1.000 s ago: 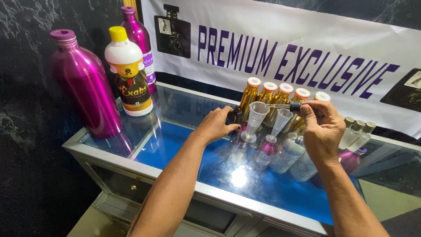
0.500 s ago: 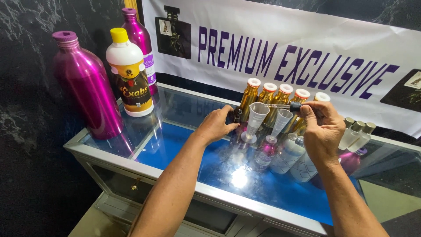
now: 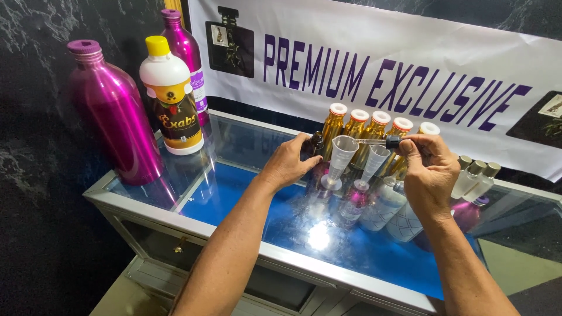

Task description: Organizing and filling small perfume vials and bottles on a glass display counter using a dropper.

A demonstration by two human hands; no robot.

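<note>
My right hand [image 3: 429, 173] holds a glass dropper [image 3: 374, 141] by its black bulb, level, with the tip over the mouth of a clear measuring cup [image 3: 341, 155]. My left hand [image 3: 288, 162] is closed around a small dark bottle [image 3: 314, 144] standing beside that cup. A second clear measuring cup [image 3: 374, 161] stands just to the right. Behind them is a row of gold bottles [image 3: 358, 130] with white and orange caps.
All this stands on a glass-topped display case [image 3: 234, 149] with a blue inside. A large magenta metal bottle [image 3: 114, 111], a white and brown bottle with a yellow cap [image 3: 172, 99] and a slimmer magenta bottle [image 3: 188, 50] stand at the left. Small clear spray bottles [image 3: 474, 175] are at the right. A white banner [image 3: 374, 64] hangs behind.
</note>
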